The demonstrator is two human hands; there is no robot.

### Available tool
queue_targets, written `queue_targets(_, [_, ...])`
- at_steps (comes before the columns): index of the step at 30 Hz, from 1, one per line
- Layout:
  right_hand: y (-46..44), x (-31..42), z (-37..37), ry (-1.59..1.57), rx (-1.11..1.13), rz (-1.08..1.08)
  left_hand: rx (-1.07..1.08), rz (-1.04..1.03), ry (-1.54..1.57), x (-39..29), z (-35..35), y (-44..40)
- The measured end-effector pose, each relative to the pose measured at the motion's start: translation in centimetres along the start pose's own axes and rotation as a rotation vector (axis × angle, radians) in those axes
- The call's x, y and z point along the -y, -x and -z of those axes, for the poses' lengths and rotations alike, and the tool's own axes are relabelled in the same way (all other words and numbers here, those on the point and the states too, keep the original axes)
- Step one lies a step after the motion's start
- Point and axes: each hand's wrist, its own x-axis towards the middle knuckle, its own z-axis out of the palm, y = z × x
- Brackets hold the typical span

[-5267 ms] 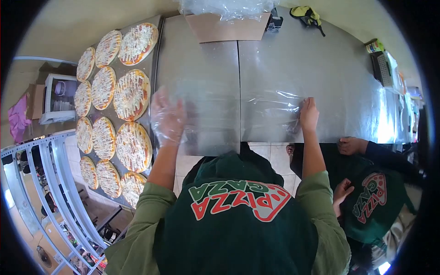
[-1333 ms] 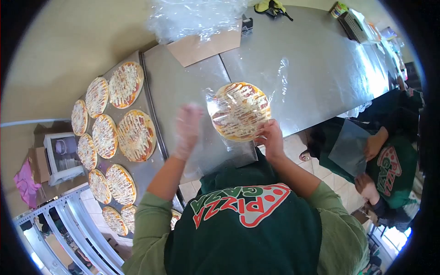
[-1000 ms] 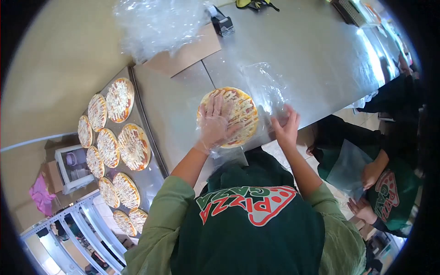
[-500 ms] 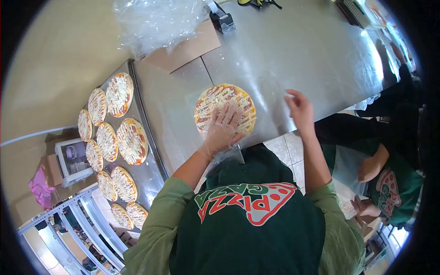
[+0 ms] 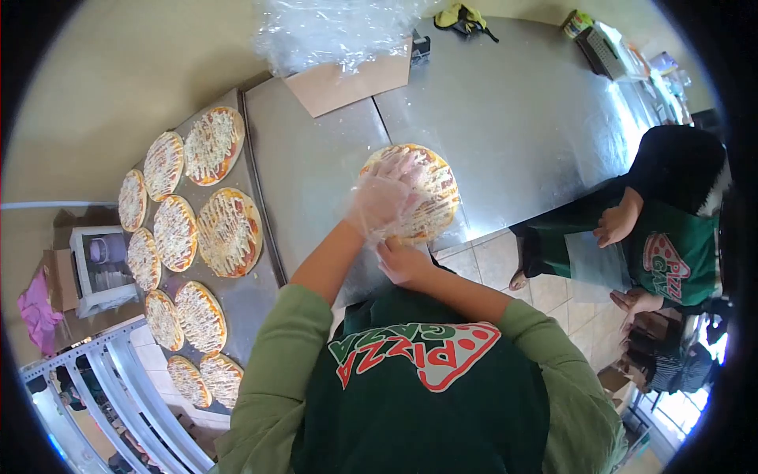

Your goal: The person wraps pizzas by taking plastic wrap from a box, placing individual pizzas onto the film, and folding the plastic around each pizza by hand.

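Note:
A round pizza topped with shredded cheese lies on the steel table near its front edge. My left hand, covered in clear plastic, rests over the pizza's left part with fingers extended and slightly blurred. At the pizza's near edge my right hand is closed, its fingertips pinching the clear plastic bag by my left wrist. How far the film covers the pizza is hard to see.
Several cheese-topped pizzas lie on the left steel surface. A cardboard box with clear plastic bags stands at the back, near a tape dispenser. On the right, a co-worker's hands hold a clear bag.
My right hand has come from the right, where it was raised and apart, to the plastic at the pizza's near edge. My left hand stays over the pizza. The view has shifted.

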Motion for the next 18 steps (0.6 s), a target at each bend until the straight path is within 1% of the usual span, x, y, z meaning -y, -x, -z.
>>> queue_targets(3, [0.6, -1.8, 2.1, -0.093, -0.039, 0.163, -0.043, 0.341, -0.007, 0.7, -2.6, 2.2])
queue_targets(5, [0.7, -3.3, 4.8, -0.260, -0.382, -0.115, 0.005, 0.580, 0.010, 1.1, -2.5, 4.3])
queue_targets(6, [0.4, -3.2, 7.7, -0.403, -0.412, -0.371, 0.032, 0.699, 0.016, 1.2, -2.2, 5.6])
queue_targets(8, [-0.4, -8.6, 8.4, -0.122, -0.748, -0.306, 0.038, 0.784, 0.310, 0.6, -0.9, 7.3])
queue_targets(9, [-1.1, -10.8, 8.3, -0.072, -0.712, -0.367, 0.034, 0.826, 0.454, 0.3, -0.2, 7.9])
queue_targets(10, [-2.0, -12.5, 7.9, -0.331, -0.647, -0.421, -0.045, 0.866, 0.611, -0.9, -0.1, 8.3])
queue_targets(12, [-4.0, -14.8, 7.7, -0.844, -0.478, -0.505, -0.314, 0.981, 0.963, -3.2, -0.6, 8.4])
queue_targets(13, [-3.7, -11.4, 11.4, -1.255, -0.269, -0.597, -0.461, 1.034, 1.145, -4.0, -0.8, 8.0])
queue_targets(15, [-5.6, -10.8, 9.5, -1.060, -0.294, -0.459, -0.699, 1.110, 1.445, -4.5, -1.0, 7.0])
queue_targets(16, [-6.2, -11.2, 8.7, -0.961, -0.306, -0.390, -0.764, 1.135, 1.518, -4.1, -1.5, 6.5])
queue_targets(18, [-6.7, -12.5, 7.7, -0.935, -0.231, -0.415, -0.779, 1.166, 1.481, -2.4, -4.3, 5.9])
